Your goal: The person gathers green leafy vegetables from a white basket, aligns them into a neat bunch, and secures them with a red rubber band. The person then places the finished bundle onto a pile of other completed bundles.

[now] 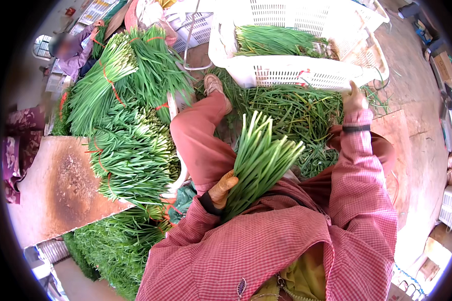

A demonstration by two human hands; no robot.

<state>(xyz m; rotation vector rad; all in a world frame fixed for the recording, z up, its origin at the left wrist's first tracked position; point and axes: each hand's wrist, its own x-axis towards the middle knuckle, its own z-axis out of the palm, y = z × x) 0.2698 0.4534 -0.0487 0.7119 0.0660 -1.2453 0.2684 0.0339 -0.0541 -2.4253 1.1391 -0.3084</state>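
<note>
My left hand (221, 190) holds a loose bunch of garlic chives (261, 165) across my lap, the pale cut ends pointing up and away from me. My right hand (354, 98) is at the near right corner of a white slatted plastic crate (286, 71); whether its fingers grip the rim I cannot tell. Inside the crate lies a pile of garlic chives (275, 41). Between my legs, loose leaves and trimmings (297, 109) cover the floor beneath the crate's near side.
Bundles of chives bound with red ties (132, 150) are stacked to my left. Beside them is a stained board (67, 180), with feathery greens (105, 244) below. A person (73, 52) handles greens at the upper left. A metal bar frame (188, 45) stands left of the crate.
</note>
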